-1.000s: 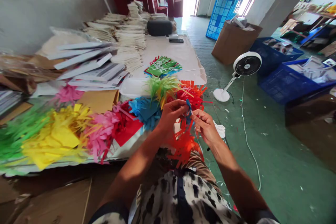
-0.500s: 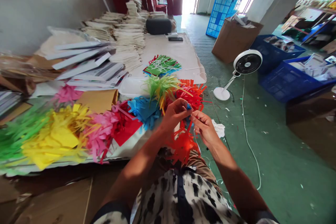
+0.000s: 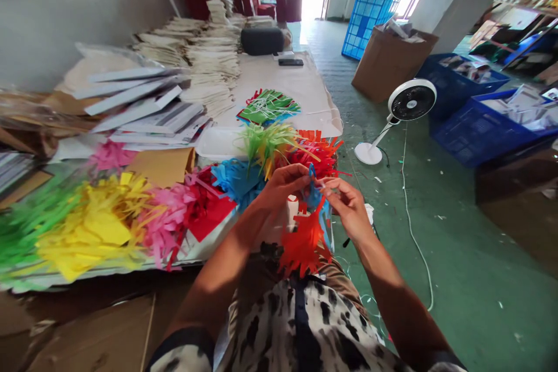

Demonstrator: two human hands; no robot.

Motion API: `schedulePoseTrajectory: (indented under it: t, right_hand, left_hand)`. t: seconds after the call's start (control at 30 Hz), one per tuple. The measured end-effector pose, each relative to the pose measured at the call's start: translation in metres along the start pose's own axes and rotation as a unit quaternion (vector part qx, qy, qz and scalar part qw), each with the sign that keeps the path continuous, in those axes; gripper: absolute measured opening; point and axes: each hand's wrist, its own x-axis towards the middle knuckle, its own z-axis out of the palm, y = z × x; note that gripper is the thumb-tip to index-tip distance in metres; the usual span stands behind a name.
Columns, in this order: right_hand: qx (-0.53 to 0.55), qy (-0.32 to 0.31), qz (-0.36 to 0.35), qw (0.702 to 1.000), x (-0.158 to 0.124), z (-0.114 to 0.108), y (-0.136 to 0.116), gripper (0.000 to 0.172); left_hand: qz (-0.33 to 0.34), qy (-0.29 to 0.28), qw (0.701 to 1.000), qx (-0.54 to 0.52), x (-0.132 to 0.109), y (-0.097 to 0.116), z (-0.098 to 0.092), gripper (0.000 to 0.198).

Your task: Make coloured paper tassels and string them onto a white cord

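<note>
My left hand (image 3: 288,185) is closed in a pinch on a blue paper tassel, whose twisted loop (image 3: 311,171) sticks up past the fingertips. Close beside it, my right hand (image 3: 349,204) pinches what looks like a thin white string (image 3: 321,185) at the tassel's neck. Below both hands an orange-red paper tassel (image 3: 305,238) hangs over my lap; how it joins the string is hidden. Just left of my hands lie fringed blue paper (image 3: 239,181) and light green paper (image 3: 265,142), with red fringed paper (image 3: 316,151) behind them.
Pink (image 3: 168,215), yellow (image 3: 87,232) and green fringed paper (image 3: 30,226) spread leftward along the table edge. A white tray (image 3: 220,142) and bundled flags with white string (image 3: 270,106) lie farther back. A fan (image 3: 410,102) and blue crates (image 3: 483,133) stand on the right.
The blue tip between my fingers now shows as an upright loop. My right hand has shifted slightly right and down, and the orange-red tassel hangs more in the open.
</note>
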Motion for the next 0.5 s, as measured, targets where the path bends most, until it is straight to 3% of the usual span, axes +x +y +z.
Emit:
schedulePoseTrajectory:
  t: [0.07,0.17,0.3,0.5]
  right_hand:
    - [-0.108,0.029,-0.101,0.989,-0.001,-0.003,-0.011,0.016]
    - [-0.223,0.033,-0.175,0.958,-0.002,-0.004,-0.027,0.012]
    - [-0.282,-0.005,-0.190,0.940,-0.002,-0.002,-0.035,0.011]
    - [-0.306,-0.017,-0.164,0.938,-0.001,-0.002,-0.032,0.012]
  left_hand:
    - [0.003,-0.002,1.000,0.014,0.001,-0.001,-0.001,0.043]
    - [-0.001,-0.013,0.999,0.037,0.001,0.000,-0.001,0.042]
    - [-0.009,-0.020,0.999,0.046,0.000,0.001,0.002,0.045]
    - [0.005,-0.032,0.997,0.067,-0.001,0.004,0.003,0.043]
